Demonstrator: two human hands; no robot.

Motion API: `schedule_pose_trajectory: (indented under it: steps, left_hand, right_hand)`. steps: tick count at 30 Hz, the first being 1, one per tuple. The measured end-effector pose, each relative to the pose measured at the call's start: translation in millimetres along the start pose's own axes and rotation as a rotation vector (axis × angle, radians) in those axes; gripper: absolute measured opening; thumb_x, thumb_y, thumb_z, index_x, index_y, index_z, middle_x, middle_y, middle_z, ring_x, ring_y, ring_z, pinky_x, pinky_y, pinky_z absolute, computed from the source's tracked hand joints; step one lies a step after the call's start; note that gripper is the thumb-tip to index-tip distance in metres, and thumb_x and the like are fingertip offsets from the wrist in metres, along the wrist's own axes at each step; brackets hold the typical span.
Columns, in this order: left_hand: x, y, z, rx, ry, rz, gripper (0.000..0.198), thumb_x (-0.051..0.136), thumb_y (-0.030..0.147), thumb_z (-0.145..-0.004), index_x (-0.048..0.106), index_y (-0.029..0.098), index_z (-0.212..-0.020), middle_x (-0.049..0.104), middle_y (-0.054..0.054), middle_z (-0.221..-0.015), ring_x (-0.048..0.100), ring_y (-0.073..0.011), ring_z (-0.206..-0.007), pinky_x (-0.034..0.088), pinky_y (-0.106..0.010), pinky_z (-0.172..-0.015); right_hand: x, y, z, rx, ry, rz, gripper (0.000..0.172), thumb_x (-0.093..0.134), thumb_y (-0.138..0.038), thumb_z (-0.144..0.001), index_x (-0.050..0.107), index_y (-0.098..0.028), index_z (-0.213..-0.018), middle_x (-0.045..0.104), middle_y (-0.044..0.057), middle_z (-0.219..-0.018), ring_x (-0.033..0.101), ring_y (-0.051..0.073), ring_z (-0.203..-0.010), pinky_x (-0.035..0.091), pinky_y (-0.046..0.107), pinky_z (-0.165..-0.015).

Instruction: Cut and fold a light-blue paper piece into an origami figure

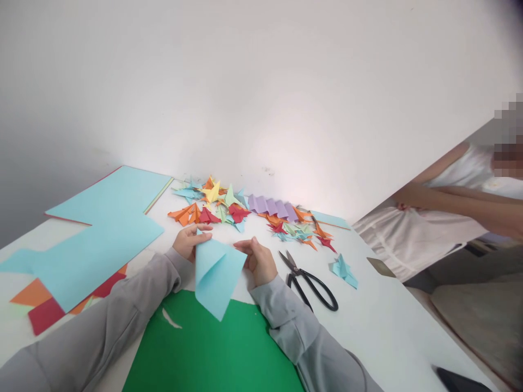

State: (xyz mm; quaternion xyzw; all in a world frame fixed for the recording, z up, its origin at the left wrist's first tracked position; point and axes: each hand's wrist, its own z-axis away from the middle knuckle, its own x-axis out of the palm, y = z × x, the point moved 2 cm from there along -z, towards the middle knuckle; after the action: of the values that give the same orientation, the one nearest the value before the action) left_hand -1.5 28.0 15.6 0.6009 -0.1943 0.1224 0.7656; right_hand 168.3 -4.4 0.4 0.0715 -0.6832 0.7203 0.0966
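Observation:
A creased light-blue sheet of paper [220, 272] is held up between my two hands, tilted, above the far edge of a green sheet [212, 348]. Its upper left corner is pinched by my left hand [191, 239]. My right hand [260, 261] is closed at the right corner, fingertips against the paper. Black-handled scissors [312, 288] lie to the right of my right hand, blades slightly apart. Beyond my hands is a pile of folded paper figures [212, 198] in orange, yellow, red, green and blue. A torn white scrap [170, 319] lies on the green sheet.
Large blue sheets [110, 196] are stacked at the left, with red and orange paper pieces [47, 316] nearby. A purple pleated strip [272, 208] lies along the wall [261, 98]. One blue folded figure [344, 271] sits farther right. A person [461, 201] stands beyond the table's right edge.

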Motion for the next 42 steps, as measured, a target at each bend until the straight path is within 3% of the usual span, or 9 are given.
schedule_pose_trajectory:
  steps: [6,9,15,21,23,27,31,39,42]
  left_hand:
    - [-2.2,1,-4,0.004,-0.038,-0.044,0.04,0.076,0.025,-0.046,0.061,0.011,-0.08,0.06,0.0,-0.05,0.052,-0.0101,-0.04,0.039,-0.021,-0.042]
    - [-3.3,1,-4,0.0,-0.028,-0.045,0.039,0.076,0.025,-0.047,0.061,0.011,-0.079,0.06,0.0,-0.048,0.051,-0.0101,-0.039,0.037,-0.021,-0.042]
    - [-4.6,4,-5,0.032,0.023,-0.015,0.035,0.077,0.024,-0.043,0.062,0.011,-0.072,0.057,0.002,-0.045,0.048,-0.008,-0.037,0.033,-0.02,-0.039]
    - [-9.8,1,-9,0.032,0.079,-0.022,0.028,0.073,0.02,-0.045,0.061,0.011,-0.069,0.059,0.001,-0.047,0.049,-0.0094,-0.04,0.036,-0.021,-0.042]
    - [-10.2,1,-10,0.035,0.118,-0.007,0.026,0.071,0.017,-0.046,0.06,0.011,-0.069,0.059,0.0,-0.048,0.05,-0.0095,-0.041,0.037,-0.022,-0.043]
    - [-3.5,3,-5,0.022,0.179,0.079,0.026,0.068,0.013,-0.048,0.056,0.012,-0.072,0.058,0.002,-0.048,0.051,-0.011,-0.041,0.039,-0.023,-0.043]
    - [8.6,6,5,-0.067,0.075,0.074,0.027,0.064,0.009,-0.051,0.056,0.012,-0.076,0.06,-0.001,-0.05,0.053,-0.0117,-0.042,0.041,-0.023,-0.043]
    - [9.4,-4,3,-0.173,-0.179,0.011,0.047,0.072,0.013,-0.049,0.058,0.01,-0.093,0.062,-0.002,-0.055,0.058,-0.0149,-0.049,0.044,-0.026,-0.05]
    - [4.4,-6,-1,-0.127,-0.203,-0.058,0.053,0.073,0.019,-0.05,0.056,0.009,-0.099,0.062,-0.003,-0.056,0.054,-0.0121,-0.045,0.04,-0.023,-0.046]
  right_hand:
    - [29,-2,-30,0.166,-0.047,-0.07,0.034,0.073,-0.029,-0.054,0.066,-0.018,-0.086,0.069,0.005,-0.088,0.061,0.014,-0.057,0.049,0.028,-0.054]
    - [47,3,-50,0.253,-0.056,-0.095,0.036,0.07,-0.024,-0.056,0.065,-0.019,-0.09,0.069,0.004,-0.081,0.063,0.017,-0.056,0.05,0.031,-0.051]
    - [57,19,-77,0.194,-0.04,-0.018,0.033,0.069,-0.019,-0.055,0.066,-0.02,-0.087,0.069,0.0,-0.079,0.064,0.015,-0.063,0.051,0.028,-0.057]
    - [52,11,-63,0.136,-0.054,0.017,0.035,0.07,-0.025,-0.058,0.067,-0.018,-0.092,0.067,0.001,-0.063,0.063,0.017,-0.059,0.051,0.032,-0.059]
    - [49,0,-48,0.015,-0.029,0.059,0.04,0.07,-0.029,-0.058,0.067,-0.016,-0.096,0.067,0.002,-0.062,0.063,0.019,-0.061,0.05,0.033,-0.061]
    - [36,-20,-15,-0.222,0.248,0.122,0.03,0.073,-0.029,-0.053,0.071,-0.015,-0.079,0.07,0.006,-0.07,0.063,0.021,-0.068,0.05,0.035,-0.064]
    - [20,-20,3,-0.23,0.391,0.097,0.019,0.075,-0.026,-0.049,0.069,-0.016,-0.065,0.067,0.003,-0.056,0.061,0.018,-0.054,0.05,0.034,-0.058]
    - [16,-10,8,-0.116,0.112,0.136,0.016,0.07,-0.022,-0.052,0.068,-0.016,-0.067,0.064,0.002,-0.051,0.058,0.015,-0.045,0.044,0.026,-0.042]
    - [-8,-17,-3,-0.181,0.27,0.16,0.017,0.067,-0.024,-0.055,0.067,-0.014,-0.069,0.063,0.001,-0.049,0.058,0.014,-0.045,0.045,0.026,-0.043]
